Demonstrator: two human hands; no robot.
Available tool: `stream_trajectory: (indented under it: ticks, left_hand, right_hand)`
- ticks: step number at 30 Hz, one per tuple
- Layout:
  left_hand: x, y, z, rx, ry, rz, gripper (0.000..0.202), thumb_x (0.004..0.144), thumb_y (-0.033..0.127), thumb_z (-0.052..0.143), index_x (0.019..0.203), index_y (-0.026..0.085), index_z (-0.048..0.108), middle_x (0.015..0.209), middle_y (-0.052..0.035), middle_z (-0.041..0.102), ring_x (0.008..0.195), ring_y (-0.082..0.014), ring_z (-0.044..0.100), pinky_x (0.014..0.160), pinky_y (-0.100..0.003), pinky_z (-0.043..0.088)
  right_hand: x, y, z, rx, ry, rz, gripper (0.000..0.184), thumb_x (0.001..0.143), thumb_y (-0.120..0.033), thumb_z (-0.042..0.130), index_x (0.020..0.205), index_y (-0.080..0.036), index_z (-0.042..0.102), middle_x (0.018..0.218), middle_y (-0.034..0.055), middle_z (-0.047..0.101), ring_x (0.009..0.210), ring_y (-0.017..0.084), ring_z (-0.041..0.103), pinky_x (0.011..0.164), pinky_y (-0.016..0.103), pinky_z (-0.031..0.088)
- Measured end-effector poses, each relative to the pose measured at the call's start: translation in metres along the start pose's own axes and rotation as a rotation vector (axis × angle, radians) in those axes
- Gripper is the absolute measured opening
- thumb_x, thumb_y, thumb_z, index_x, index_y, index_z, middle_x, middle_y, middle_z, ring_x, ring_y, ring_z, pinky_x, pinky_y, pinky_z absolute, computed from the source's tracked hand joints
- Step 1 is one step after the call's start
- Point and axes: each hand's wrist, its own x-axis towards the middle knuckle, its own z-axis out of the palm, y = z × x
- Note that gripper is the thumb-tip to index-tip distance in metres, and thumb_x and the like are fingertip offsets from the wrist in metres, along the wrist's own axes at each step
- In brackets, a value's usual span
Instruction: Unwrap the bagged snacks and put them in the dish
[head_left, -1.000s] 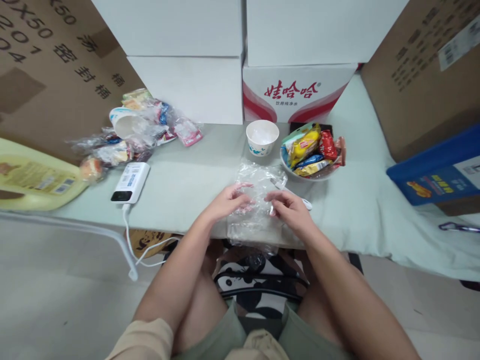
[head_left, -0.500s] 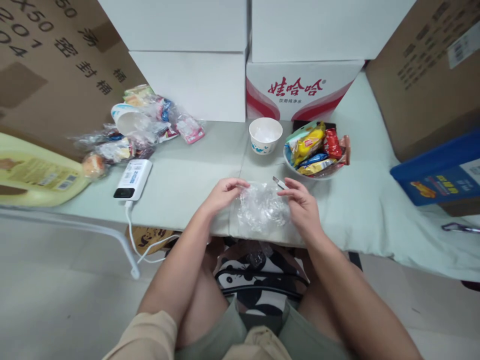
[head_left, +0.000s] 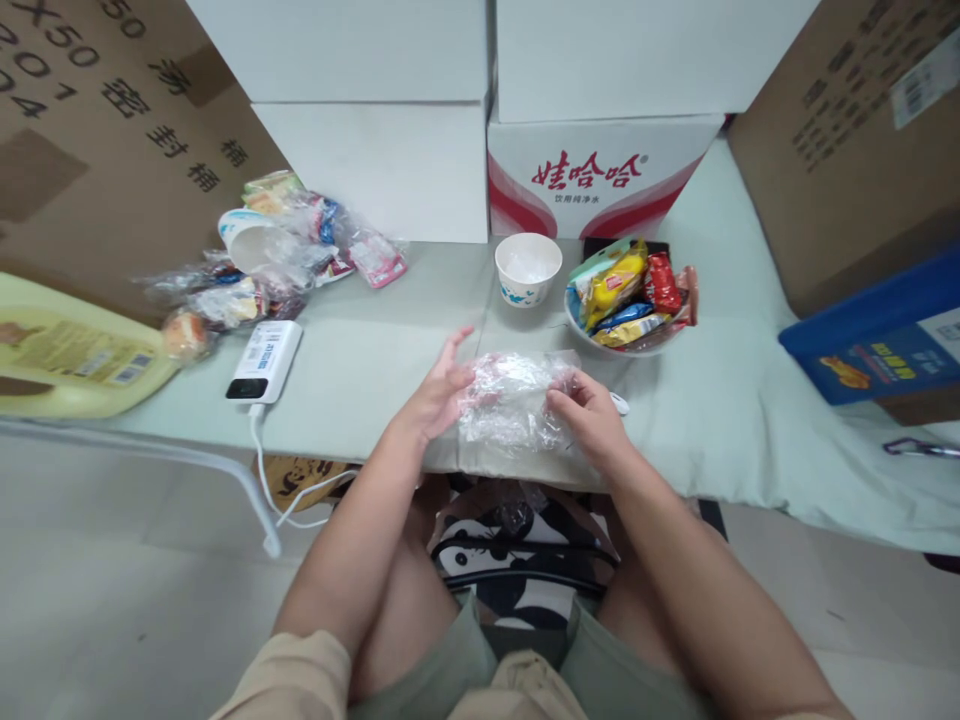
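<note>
A crumpled clear plastic bag [head_left: 510,400] is stretched between my hands near the front edge of the table. My right hand [head_left: 592,415] is closed on its right side, thumb and fingers pinching the film. At the bag's left side is my left hand [head_left: 439,395], open, its index finger pointing up and away; some fingers touch or lie behind the film. A small white tool end [head_left: 619,403] shows beside my right hand; the rest is hidden, and I cannot tell if it is held. Beyond the bag stands a white paper cup [head_left: 525,290] with clear plastic inside.
A bowl [head_left: 581,325] of wrapped snacks sits right of the cup. Wrappers and a tipped cup [head_left: 244,235] lie at the left, near a white power bank [head_left: 266,360] with a cable and a yellow jug [head_left: 82,350]. White boxes [head_left: 367,170] line the back.
My right hand has turned palm down and now pinches the bag; the metal tip of its small tool no longer shows. My left fingers have spread, and the bag is pulled out flatter.
</note>
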Motion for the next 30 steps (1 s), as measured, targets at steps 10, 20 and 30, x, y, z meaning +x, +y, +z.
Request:
stream_trajectory:
  ticks: [10,20,30]
  left_hand:
    - [0.004,-0.006,0.009,0.229,0.108,0.085,0.094,0.059,0.027,0.090,0.139,0.027,0.041,0.103,-0.0051,0.075,0.076,-0.0162,0.073,0.061,-0.021,0.049]
    - [-0.001,0.003,0.000,0.251,-0.008,-0.106,0.038,0.058,0.037,0.083,0.088,0.018,0.067,0.066,0.0002,0.065,0.055,-0.0142,0.060,0.055,-0.027,0.048]
    - [0.005,-0.005,0.000,0.624,0.035,0.172,0.040,0.065,0.024,0.075,0.101,0.020,0.059,0.082,0.0028,0.058,0.065,-0.0093,0.053,0.061,-0.022,0.041]
  right_hand:
    - [-0.007,-0.011,-0.007,-0.009,-0.045,0.072,0.039,0.076,-0.054,0.068,0.102,-0.024,0.064,0.061,-0.0044,0.060,0.052,0.016,0.060,0.051,0.029,0.048]
    - [-0.008,-0.012,-0.016,0.269,-0.100,0.060,0.025,0.073,-0.047,0.066,0.078,-0.023,0.064,0.067,0.0004,0.064,0.056,0.015,0.056,0.053,0.029,0.048]
    - [-0.004,-0.001,-0.012,0.050,0.080,0.062,0.064,0.063,-0.033,0.077,0.118,-0.028,0.045,0.079,-0.0049,0.064,0.068,0.014,0.060,0.066,0.026,0.048]
